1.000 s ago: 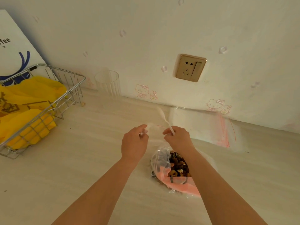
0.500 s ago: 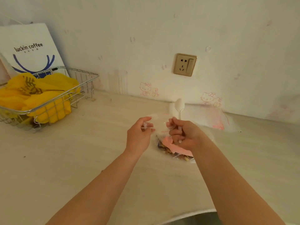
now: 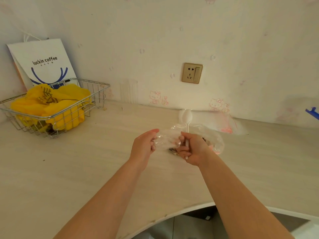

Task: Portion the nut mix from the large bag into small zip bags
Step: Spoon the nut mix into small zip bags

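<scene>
Nut-mix bag (image 3: 216, 144) lies behind both hands' (image 3: 193, 149) small bag (image 3: 166, 140).

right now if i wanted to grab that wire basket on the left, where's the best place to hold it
Take the wire basket by its top rim, on the near long side, coming from above. The rim is the thickest wire and runs bare along that edge, so fingers can hook over it. The yellow bags bulge above the middle, and the paper bag stands close behind the far side, so both are poorer approaches.

Pale wood-grain table (image 3: 69, 169). On it: wire basket (image 3: 57, 116), left of frame; clear cup (image 3: 129, 91) by the wall, centre; nut bag (image 3: 214, 142), centre; zip bags (image 3: 224, 123), centre right.
</scene>
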